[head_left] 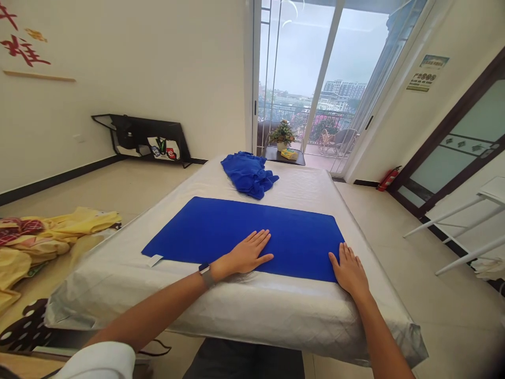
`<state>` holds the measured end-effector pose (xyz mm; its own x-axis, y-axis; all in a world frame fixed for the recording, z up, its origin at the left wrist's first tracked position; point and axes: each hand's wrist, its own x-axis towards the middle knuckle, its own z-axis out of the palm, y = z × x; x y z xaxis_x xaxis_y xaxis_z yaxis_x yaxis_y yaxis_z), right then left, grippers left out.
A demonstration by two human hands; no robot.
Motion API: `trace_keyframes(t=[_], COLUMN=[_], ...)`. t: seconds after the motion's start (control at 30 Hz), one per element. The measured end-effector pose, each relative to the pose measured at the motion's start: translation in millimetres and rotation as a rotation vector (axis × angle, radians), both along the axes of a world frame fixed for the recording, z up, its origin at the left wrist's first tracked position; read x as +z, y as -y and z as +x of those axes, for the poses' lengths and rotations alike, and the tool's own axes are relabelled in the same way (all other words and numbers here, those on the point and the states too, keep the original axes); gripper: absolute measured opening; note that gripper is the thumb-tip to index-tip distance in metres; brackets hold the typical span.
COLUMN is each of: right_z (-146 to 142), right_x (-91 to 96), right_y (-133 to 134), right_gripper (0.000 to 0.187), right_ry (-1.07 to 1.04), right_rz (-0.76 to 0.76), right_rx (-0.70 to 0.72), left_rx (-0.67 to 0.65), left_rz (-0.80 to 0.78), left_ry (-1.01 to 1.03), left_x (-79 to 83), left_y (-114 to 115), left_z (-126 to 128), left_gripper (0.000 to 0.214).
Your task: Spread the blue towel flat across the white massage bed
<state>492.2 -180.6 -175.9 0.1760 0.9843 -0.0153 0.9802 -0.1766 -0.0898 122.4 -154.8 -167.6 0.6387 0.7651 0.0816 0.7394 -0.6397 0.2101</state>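
Note:
A blue towel (221,229) lies spread flat across a mattress (252,310) wrapped in white plastic. My left hand (248,253) rests flat on the towel near its front edge, fingers stretched out and holding nothing. At the towel's near right corner my right hand (349,271) also lies flat, fingers together and extended, partly on the blue cloth and partly on the plastic. A small white tag (155,260) sticks out at the towel's near left corner. Farther back on the mattress sits a crumpled heap of blue towels (248,173).
Yellow clothes (47,237) are piled on a surface at the left. Behind the mattress a small dark table (284,156) carries a potted plant before a glass balcony door. A red fire extinguisher (389,179) leans at the right wall; a white rack (469,221) stands right.

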Motion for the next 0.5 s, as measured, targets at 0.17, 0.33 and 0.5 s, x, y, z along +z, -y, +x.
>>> trace_keyframes(t=[0.17,0.33,0.5], right_z=[1.3,2.5,5.4], right_x=[-1.0,-5.0,-3.3], right_y=[0.1,-1.9,-3.6], right_gripper=[0.084,0.084,0.084], right_ry=[-0.016,0.012,0.060], right_rz=[-0.002,0.006,-0.018], right_rx=[-0.009,-0.004,-0.002], left_rx=[0.202,0.593,0.791], left_rz=[-0.044,-0.044,-0.031], left_ry=[-0.042,-0.128,-0.174], left_x=[-8.7,-17.5,-22.6], left_y=[5.7,17.8,32.7], left_z=[-64.1,-186.4,-250.8], left_gripper=[0.081,0.085,0.085])
